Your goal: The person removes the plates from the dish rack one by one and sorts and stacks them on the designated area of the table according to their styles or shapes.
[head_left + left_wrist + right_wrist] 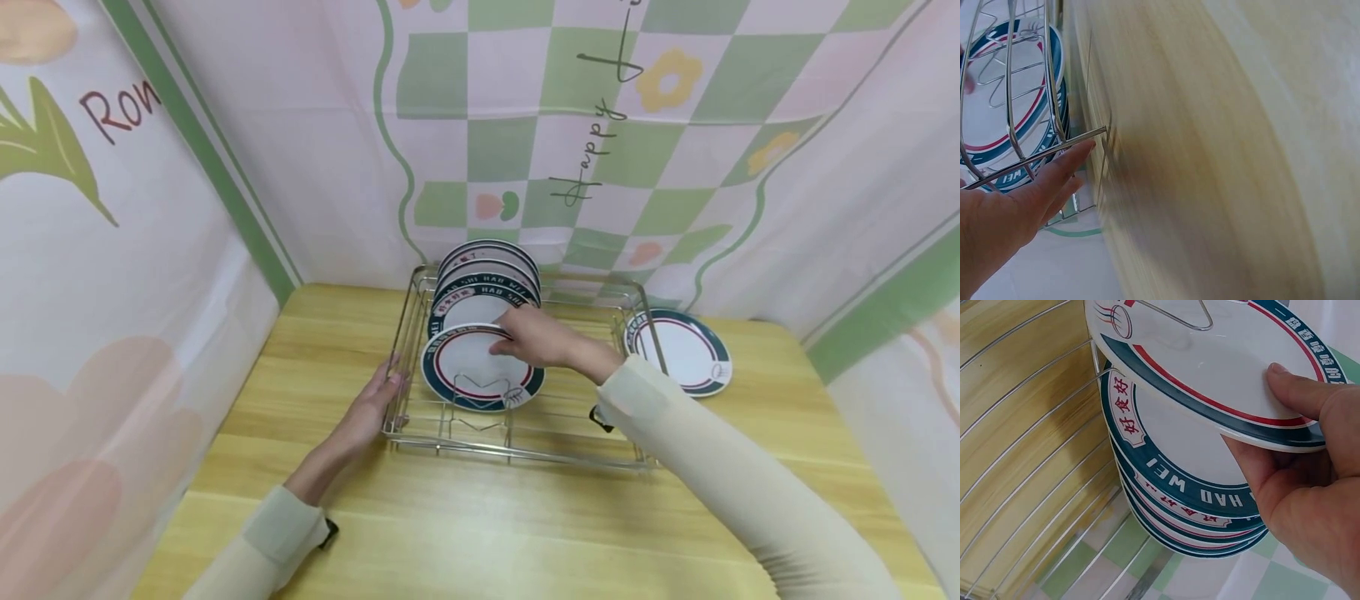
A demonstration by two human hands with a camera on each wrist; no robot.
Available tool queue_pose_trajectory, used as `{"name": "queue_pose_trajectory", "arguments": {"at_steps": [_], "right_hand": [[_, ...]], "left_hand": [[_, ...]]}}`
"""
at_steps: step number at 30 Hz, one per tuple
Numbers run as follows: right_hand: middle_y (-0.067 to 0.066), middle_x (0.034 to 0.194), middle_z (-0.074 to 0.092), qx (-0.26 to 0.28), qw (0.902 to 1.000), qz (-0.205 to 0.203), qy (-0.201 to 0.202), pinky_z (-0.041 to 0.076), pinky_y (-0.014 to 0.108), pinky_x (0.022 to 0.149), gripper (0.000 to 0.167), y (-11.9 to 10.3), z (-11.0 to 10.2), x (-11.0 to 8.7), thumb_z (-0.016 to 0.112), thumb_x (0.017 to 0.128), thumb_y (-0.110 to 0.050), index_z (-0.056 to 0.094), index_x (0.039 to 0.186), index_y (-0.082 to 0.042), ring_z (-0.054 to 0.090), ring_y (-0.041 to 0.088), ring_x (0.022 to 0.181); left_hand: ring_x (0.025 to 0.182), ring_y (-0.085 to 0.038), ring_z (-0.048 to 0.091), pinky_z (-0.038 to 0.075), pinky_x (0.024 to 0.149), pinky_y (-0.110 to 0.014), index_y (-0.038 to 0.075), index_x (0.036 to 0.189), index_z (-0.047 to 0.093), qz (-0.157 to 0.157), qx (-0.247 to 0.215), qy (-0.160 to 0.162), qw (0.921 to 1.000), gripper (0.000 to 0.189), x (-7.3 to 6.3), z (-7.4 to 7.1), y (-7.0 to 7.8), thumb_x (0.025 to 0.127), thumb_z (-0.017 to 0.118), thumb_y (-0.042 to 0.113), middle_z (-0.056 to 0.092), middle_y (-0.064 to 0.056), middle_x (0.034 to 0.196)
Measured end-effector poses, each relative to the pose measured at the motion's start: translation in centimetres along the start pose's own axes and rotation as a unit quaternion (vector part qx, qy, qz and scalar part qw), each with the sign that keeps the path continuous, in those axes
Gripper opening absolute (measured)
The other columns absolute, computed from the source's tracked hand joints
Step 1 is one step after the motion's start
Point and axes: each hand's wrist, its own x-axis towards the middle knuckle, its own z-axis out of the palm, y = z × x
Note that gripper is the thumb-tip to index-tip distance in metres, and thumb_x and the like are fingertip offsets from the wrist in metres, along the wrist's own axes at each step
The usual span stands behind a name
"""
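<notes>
My right hand (536, 336) pinches the rim of the front plate (1222, 369), thumb on its white face and fingers behind. This plate has a dark green band and a red ring, and it leans in the wire dish rack (525, 454) behind a bent wire divider. Behind it several matching plates (1172, 450) stand upright in a row at the rack's left end. My left hand (371, 408) holds the rack's left side, the thumb at the wire and the fingers (1063, 169) stretched along the lower frame.
Another green-rimmed plate (678, 354) lies at the rack's right end, partly behind its wires. The rack stands on a wooden table (450, 517), close to a patterned cloth (510, 150) hanging at the back. More cloth hangs along both sides.
</notes>
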Motion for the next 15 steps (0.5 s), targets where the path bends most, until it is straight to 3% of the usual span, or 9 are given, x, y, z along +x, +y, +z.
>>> {"name": "queue_pose_trajectory", "arguments": {"at_steps": [15], "right_hand": [[-0.006,0.061,0.05,-0.007,0.9999,-0.005,0.012,0.037,0.026,0.055,0.022,-0.7,-0.6,-0.41,0.076,0.098,-0.013,0.068,0.079,-0.007,0.041,0.008,0.055]], "left_hand": [[0.158,-0.047,0.022,0.044,0.113,-0.067,0.011,0.171,0.001,0.002,-0.001,-0.001,1.0,0.06,0.04,-0.03,-0.13,0.118,0.022,0.028,0.018,-0.026,0.173]]}}
